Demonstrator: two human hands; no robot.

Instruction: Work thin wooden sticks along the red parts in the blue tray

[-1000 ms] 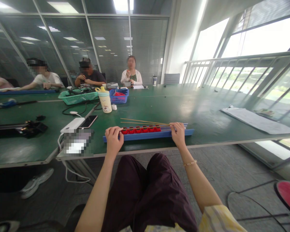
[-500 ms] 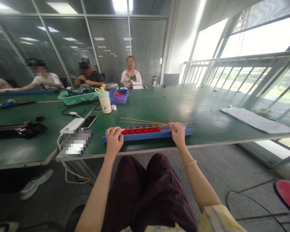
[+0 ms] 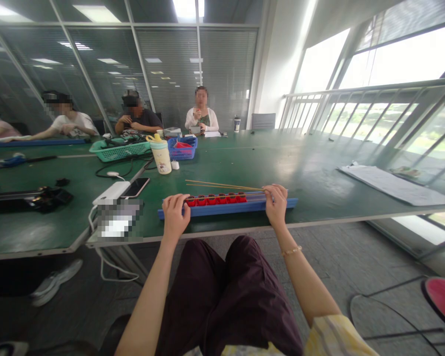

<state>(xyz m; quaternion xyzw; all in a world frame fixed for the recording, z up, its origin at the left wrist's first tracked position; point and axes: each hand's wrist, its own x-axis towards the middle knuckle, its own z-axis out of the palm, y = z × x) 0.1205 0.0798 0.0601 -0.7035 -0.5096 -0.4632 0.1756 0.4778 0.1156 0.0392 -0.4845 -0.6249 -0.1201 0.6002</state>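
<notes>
A long blue rail (image 3: 226, 208) lies along the near edge of the green table (image 3: 311, 173). A row of several red caps (image 3: 215, 199) sits in its left half. My left hand (image 3: 175, 216) grips the rail's left end, fingers curled over it beside the first red cap. My right hand (image 3: 276, 203) rests on the rail's right part, fingers bent and pinching the end of a thin wooden stick (image 3: 222, 185) that lies just behind the rail. A second stick lies beside it.
A phone (image 3: 135, 187), a white power bank (image 3: 111, 192) and cables lie to the left. Farther back stand a cream bottle (image 3: 161, 154), a green basket (image 3: 119, 148) and a blue basket (image 3: 183, 148). Papers (image 3: 395, 184) lie at right. Three people sit across the table.
My right hand has lifted slightly and shifted toward the sticks behind the rail. My left hand has stayed at the rail's left end.
</notes>
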